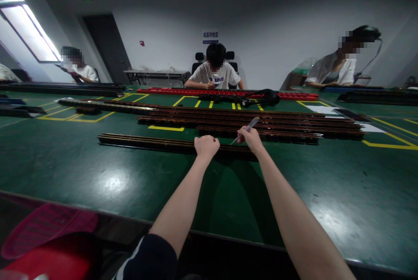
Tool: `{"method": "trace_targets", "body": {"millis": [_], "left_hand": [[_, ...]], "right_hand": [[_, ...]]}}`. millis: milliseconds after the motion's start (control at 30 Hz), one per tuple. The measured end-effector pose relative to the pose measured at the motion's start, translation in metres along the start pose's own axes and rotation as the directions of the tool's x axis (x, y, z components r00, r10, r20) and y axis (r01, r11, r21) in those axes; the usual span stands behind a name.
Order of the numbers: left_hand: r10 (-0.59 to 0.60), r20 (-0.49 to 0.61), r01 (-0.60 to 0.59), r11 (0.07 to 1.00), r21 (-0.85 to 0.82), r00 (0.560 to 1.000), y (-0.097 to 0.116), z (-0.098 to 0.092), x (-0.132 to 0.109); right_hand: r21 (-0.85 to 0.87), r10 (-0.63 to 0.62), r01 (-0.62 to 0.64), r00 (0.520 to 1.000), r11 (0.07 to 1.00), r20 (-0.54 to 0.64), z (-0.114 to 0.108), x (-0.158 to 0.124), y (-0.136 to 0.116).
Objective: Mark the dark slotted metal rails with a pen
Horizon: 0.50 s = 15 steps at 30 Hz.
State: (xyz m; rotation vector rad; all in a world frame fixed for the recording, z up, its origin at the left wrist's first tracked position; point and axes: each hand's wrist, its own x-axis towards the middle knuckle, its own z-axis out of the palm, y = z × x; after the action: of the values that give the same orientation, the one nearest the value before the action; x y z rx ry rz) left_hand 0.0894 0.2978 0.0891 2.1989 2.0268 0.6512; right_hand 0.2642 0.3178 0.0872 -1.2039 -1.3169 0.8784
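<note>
A long dark strip (143,142) with brownish edges lies lengthwise across the green table in front of me. My left hand (206,146) is closed over its middle, fingers curled down and partly hidden. In my right hand (251,139) is a screwdriver (251,124) with a clear, pale handle, its thin shaft slanting down and left toward the strip. Whether the tip touches the strip I cannot tell. Just beyond both hands lies a bundle of similar long strips (228,116), dark with reddish-brown edges.
The green table (137,184) carries yellow tape marks. A red rail (176,92) and black cables (264,96) lie farther back. Opposite sits a person (214,73); others sit far left and right. White sheets (321,109) lie at right. A pink basket (48,227) stands below the front edge.
</note>
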Motion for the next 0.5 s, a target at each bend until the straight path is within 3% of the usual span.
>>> {"method": "trace_targets", "body": {"millis": [233,500], "left_hand": [[0.007,-0.015,-0.007,1.0,-0.022,1.0,-0.003,0.004,0.002],[0.007,-0.008,-0.007,1.0,-0.016,1.0,-0.003,0.003,0.002]], "right_hand": [[-0.002,-0.007,0.007,0.999,1.0,-0.047,-0.008,0.002,0.006],[0.038,0.001,-0.001,1.0,0.999,0.014,-0.014,0.006,0.012]]}}
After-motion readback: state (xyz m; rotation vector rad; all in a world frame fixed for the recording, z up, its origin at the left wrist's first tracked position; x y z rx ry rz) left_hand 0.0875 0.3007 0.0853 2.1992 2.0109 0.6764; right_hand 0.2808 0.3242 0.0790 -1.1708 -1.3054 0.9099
